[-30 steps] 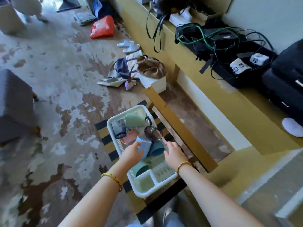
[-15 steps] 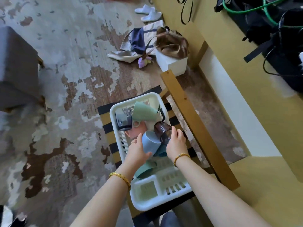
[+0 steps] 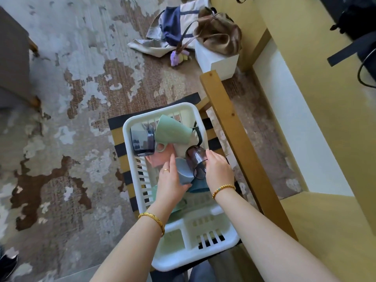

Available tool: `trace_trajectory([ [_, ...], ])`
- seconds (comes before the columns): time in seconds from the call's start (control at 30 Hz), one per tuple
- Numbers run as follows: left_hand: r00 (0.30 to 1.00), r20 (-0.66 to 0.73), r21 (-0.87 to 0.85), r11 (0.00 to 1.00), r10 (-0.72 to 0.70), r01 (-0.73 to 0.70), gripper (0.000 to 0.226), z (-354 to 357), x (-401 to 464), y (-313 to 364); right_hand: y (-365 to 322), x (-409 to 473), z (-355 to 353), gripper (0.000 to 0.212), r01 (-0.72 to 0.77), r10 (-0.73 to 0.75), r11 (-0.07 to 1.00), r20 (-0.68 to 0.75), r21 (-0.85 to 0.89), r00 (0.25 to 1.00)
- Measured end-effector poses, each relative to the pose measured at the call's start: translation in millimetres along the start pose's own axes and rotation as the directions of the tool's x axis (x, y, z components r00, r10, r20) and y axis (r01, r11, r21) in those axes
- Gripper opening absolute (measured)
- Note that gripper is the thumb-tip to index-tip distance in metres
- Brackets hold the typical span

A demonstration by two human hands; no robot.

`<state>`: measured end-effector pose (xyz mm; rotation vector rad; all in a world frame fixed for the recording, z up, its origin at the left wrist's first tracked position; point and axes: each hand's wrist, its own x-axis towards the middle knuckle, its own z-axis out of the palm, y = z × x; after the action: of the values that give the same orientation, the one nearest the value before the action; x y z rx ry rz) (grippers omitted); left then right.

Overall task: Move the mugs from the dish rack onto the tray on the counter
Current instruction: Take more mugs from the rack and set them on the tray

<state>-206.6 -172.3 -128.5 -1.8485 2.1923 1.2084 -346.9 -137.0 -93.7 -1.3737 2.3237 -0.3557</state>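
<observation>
White slatted dish rack (image 3: 130,127) on a chair seat (image 3: 118,147) striped mustard and black. In the rack: glossy navy mug (image 3: 142,139) at far left corner, sage-green mug (image 3: 173,131) beside it, pink mug (image 3: 160,158), pale blue mug (image 3: 184,173), smoky purple translucent glass mug (image 3: 196,160), teal mug (image 3: 200,187). Floor (image 3: 71,98) mottled grey, cream and brown.

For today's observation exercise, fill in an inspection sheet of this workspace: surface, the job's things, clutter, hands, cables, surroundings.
Surface: striped chair seat under the white dish rack; tray not in view.
Job's things: dark glass mug, green mug, pink mug, light blue mug, smoky glass mug, teal mug, all piled in the rack.
Clutter: bags, white box on the floor.
Hands: left hand holds the light blue mug; right hand grips the smoky glass mug.
Cables: black cable, far right.
Surroundings: worn patterned carpet, yellow counter.
</observation>
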Motion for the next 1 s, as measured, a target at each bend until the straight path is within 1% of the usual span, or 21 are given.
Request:
trace_trajectory([
  [0.07,1.000,-0.017,-0.013,1.000,0.021,-0.021,0.120,3.3,2.6,-1.8,1.7,-1.1,1.7,0.038,0.007,-0.007,1.000,-0.011,0.016,1.000],
  [0.2,0.998,-0.034,0.019,0.998,0.061,-0.060,0.110,4.8,5.5,-7.3,4.5,-3.3,3.8,0.038,0.051,-0.049,0.998,-0.045,0.025,0.998],
  [0.27,0.997,-0.041,-0.003,0.998,0.067,-0.067,0.108,2.8,4.3,-8.5,4.3,-5.0,3.2,0.036,0.047,-0.045,0.998,-0.054,0.039,0.998],
  [0.47,0.994,-0.075,-0.089,0.992,0.080,-0.086,0.107,-15.7,-12.2,-11.1,0.0,-19.2,-6.6,0.032,-0.077,0.087,0.991,-0.096,0.105,0.992],
  [0.57,0.993,-0.114,-0.191,0.981,-0.001,-0.021,0.106,-32.1,-23.0,-10.4,-1.6,-32.7,-14.7,0.031,-0.106,0.118,0.985,-0.080,0.138,0.990],
  [0.7,0.986,-0.148,-0.281,0.959,-0.071,0.027,0.104,-54.2,-34.2,-8.1,-2.6,-55.7,-24.9,0.027,-0.092,0.092,0.990,0.007,0.110,0.996],
  [0.77,0.986,-0.143,-0.305,0.952,-0.088,0.040,0.104,-63.0,-39.2,-5.8,-2.9,-67.6,-29.2,0.029,-0.070,0.064,0.996,0.113,0.055,0.992],
  [0.83,0.988,-0.132,-0.309,0.950,-0.080,0.035,0.104,-68.3,-44.9,-4.0,-1.7,-79.8,-31.9,0.034,-0.038,0.049,0.998,0.257,-0.046,0.965],
  [0.9,0.991,-0.121,-0.297,0.955,-0.061,0.023,0.104,-70.3,-50.4,-2.2,2.0,-92.8,-31.3,0.032,-0.013,0.053,0.994,0.369,-0.111,0.928],
  [1.0,0.994,-0.104,-0.291,0.957,-0.044,0.012,0.105,-68.3,-57.0,-0.2,8.2,-110.3,-28.5,0.023,0.040,0.071,0.972,0.451,-0.233,0.890],
])
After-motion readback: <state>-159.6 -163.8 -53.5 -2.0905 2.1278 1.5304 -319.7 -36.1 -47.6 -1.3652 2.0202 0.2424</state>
